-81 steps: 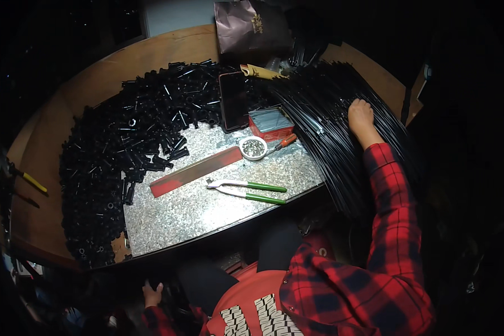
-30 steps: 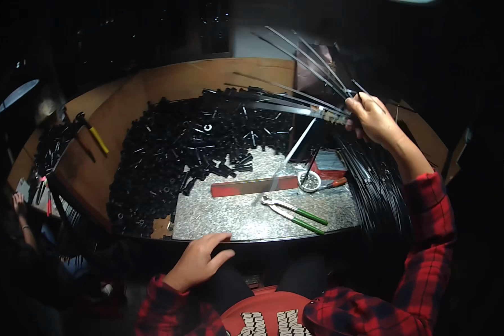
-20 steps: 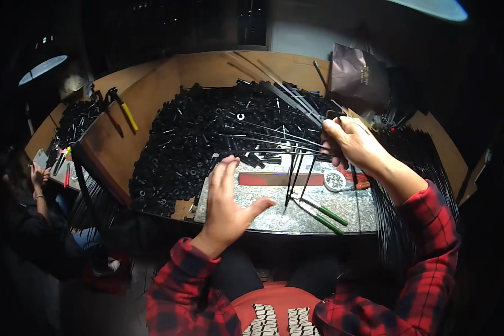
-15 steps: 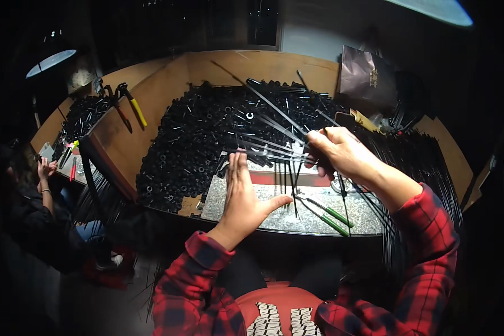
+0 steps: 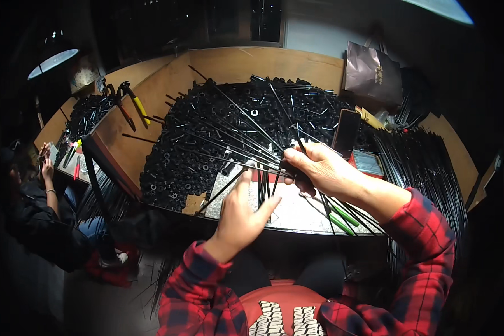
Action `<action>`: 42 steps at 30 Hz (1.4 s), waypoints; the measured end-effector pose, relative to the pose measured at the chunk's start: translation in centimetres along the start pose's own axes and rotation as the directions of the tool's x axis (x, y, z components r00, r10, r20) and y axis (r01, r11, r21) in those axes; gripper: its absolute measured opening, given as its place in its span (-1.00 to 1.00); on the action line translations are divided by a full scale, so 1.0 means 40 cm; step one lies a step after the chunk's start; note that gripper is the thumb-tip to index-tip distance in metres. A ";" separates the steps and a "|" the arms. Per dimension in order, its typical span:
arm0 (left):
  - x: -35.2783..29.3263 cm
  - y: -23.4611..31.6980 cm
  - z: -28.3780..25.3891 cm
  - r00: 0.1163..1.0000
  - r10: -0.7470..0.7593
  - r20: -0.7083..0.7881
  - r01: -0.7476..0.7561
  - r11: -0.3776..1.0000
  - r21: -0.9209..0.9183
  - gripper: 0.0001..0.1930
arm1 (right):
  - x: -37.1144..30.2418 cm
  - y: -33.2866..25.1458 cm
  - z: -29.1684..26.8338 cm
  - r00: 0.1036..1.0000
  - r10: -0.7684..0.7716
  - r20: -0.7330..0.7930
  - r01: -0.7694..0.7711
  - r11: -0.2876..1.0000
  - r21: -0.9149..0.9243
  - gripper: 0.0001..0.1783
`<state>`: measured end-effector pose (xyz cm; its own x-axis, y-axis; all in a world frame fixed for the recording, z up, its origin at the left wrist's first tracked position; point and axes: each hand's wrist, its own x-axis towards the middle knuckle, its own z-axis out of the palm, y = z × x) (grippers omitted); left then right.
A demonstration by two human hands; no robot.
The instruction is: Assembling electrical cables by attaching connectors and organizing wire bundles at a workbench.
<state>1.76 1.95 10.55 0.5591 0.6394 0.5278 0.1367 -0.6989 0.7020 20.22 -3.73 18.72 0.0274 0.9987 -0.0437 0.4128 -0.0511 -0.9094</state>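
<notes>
My right hand [image 5: 333, 172] is closed around a bunch of thin black rods [image 5: 271, 159] above the worktop. The rods fan out to the upper left, and their other ends stick out below the hand to the lower right. My left hand [image 5: 237, 221] is held up just left of the bunch, fingers stretched and thumb apart, with nothing in it. Its fingertips are near the lowest rods; whether they touch cannot be seen. Green-handled pliers [image 5: 343, 218] lie on the pale worktop [image 5: 288, 210], partly hidden by rods.
A large heap of small black tube-like parts [image 5: 179, 151] covers the bench behind. A dark phone [image 5: 346, 133] stands beside a red-edged box [image 5: 368, 163]. Many long black rods [image 5: 428, 162] lie at right, near a paper bag [image 5: 372, 73]. Beyond the left partition [image 5: 115, 145], a co-worker's hand [image 5: 47, 167] shows.
My right hand has moved slightly left and down with the rods, which now spread wider. My left hand has dropped a little, its fingers tilting toward the rods.
</notes>
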 end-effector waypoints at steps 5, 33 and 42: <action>-0.066 0.008 0.005 0.951 0.205 -0.231 -0.205 0.978 0.022 -0.18 | 0.005 0.012 -0.016 0.998 0.047 -0.051 -0.041 0.993 0.109 -0.63; 0.104 -0.102 0.022 0.950 -0.174 -0.258 -0.095 0.629 -0.772 -0.92 | -0.078 0.023 -0.228 0.914 0.107 -0.391 -0.093 0.994 0.055 -0.77; 0.152 -0.057 0.018 0.978 -0.162 -0.133 0.018 0.698 -0.716 -0.91 | -0.407 0.268 -0.876 0.455 -0.333 -0.826 -0.885 -0.070 -0.460 -0.54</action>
<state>5.42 7.22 11.81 0.4155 0.7809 0.4664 -0.4801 -0.2472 0.8417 56.11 -20.77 24.17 0.6267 0.4660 0.6245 0.3656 -0.8836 0.2924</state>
